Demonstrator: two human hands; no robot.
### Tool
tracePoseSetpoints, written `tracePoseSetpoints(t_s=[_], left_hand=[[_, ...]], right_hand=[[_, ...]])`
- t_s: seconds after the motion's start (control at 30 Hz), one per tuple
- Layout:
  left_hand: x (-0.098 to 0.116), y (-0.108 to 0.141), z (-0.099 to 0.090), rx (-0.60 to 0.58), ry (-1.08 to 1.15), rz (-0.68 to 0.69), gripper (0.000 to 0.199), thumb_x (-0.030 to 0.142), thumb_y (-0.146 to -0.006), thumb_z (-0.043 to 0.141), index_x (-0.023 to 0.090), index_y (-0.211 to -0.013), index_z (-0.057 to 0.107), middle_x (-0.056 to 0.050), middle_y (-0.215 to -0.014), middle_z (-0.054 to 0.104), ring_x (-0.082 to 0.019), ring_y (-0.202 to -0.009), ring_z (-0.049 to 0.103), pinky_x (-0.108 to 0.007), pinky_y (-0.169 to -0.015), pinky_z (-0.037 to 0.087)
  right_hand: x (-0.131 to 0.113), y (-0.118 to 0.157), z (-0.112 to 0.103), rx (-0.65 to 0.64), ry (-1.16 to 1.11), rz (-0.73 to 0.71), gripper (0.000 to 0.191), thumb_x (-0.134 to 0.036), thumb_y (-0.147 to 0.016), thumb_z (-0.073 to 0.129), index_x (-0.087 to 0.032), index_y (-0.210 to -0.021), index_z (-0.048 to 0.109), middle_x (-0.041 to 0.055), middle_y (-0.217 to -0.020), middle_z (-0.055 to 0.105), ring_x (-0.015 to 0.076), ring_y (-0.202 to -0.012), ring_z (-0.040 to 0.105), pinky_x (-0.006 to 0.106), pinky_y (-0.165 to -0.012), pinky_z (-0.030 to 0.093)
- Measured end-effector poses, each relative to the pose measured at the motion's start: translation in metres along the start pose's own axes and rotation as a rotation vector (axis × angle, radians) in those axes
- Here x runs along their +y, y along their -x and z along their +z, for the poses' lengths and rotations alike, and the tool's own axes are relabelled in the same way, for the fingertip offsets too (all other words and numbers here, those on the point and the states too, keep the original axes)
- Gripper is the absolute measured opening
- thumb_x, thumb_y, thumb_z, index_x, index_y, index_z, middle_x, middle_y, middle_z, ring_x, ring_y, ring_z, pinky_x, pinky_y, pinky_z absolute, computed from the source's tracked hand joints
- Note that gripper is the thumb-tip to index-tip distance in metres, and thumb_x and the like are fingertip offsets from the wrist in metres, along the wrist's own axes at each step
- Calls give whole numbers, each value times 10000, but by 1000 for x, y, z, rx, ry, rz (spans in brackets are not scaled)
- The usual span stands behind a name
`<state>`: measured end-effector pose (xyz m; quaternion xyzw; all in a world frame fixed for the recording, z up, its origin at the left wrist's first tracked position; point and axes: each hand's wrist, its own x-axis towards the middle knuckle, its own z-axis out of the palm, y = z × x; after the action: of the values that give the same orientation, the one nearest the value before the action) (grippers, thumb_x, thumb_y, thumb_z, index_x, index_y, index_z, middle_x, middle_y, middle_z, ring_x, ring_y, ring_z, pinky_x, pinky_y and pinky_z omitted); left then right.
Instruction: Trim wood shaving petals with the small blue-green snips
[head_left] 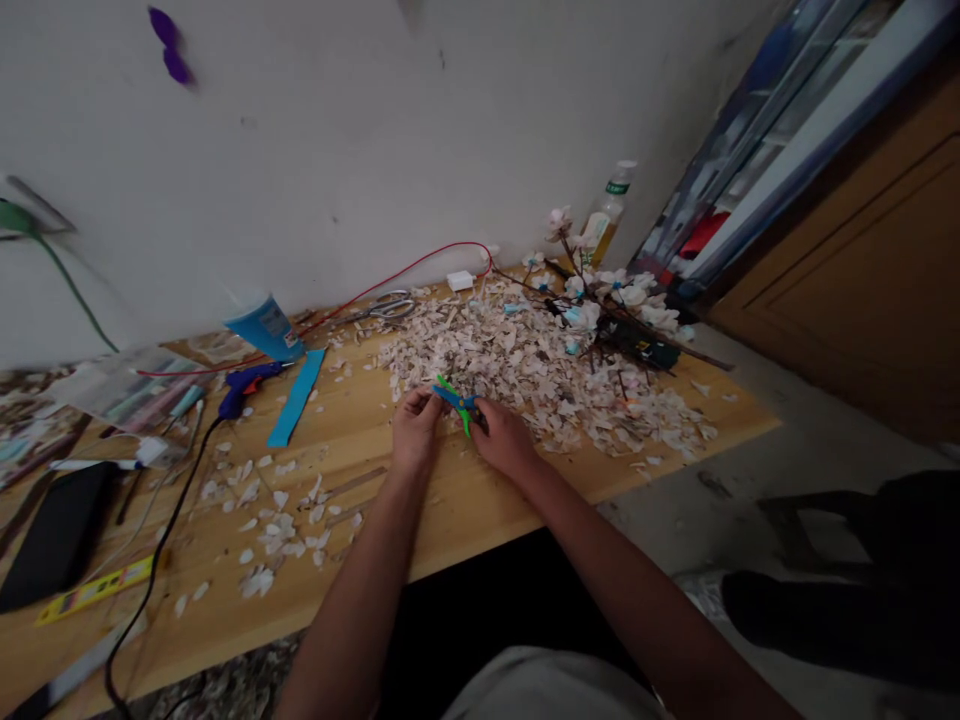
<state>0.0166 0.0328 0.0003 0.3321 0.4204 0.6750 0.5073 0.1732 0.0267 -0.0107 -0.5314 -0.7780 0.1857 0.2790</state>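
Small blue-and-green scissors (459, 402) are gripped in my right hand (507, 436), their blades apart and pointing left. My left hand (415, 426) has thumb and fingers pinched together by the blade tips. What sits in that pinch is too small to tell. Just beyond both hands spreads a large heap of pale dried petals or shell-like flakes (495, 350). Branches bearing white flowers (585, 315), some with light-blue centres, lie over the heap's right side.
At the left are a blue glue gun (238, 390), a blue strip (297, 398), a blue cup (266, 328), a black phone (58, 535) and a yellow cutter (97, 590). Metal scissors (394, 306) lie near the wall. A bottle (604, 215) stands at the back right.
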Motion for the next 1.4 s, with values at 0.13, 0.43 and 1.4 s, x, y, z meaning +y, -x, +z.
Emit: tracePoseSetpoints(t_s=[0.13,0.43,1.4], left_hand=[[3,0,0,1,-31,15,246,354,-689,858,180,-789,716,5,-738,702,-104,-662,625,-231,-708,505],[4,-2,-3,-48,-96,18,205,335,-695,843,186,-773,725,5,-719,696,-106,-643,616,-229,-679,500],[-3,-1,0,8,149,-85,356,295,-592,921,214,-858,698,-6,-811,731,-127,-716,674,-277,-745,538]], right_hand=[[2,0,2,23,-2,-31,277,-188,-836,560,-198,-1111,592,92,-1044,679,239,-968,600,335,-810,443],[2,-1,1,44,-15,-52,225,-188,-820,560,-210,-1044,566,83,-997,650,233,-938,577,337,-798,439],[-5,1,-6,21,-22,-11,219,-256,-827,583,-212,-1041,574,74,-977,671,231,-912,597,331,-781,434]])
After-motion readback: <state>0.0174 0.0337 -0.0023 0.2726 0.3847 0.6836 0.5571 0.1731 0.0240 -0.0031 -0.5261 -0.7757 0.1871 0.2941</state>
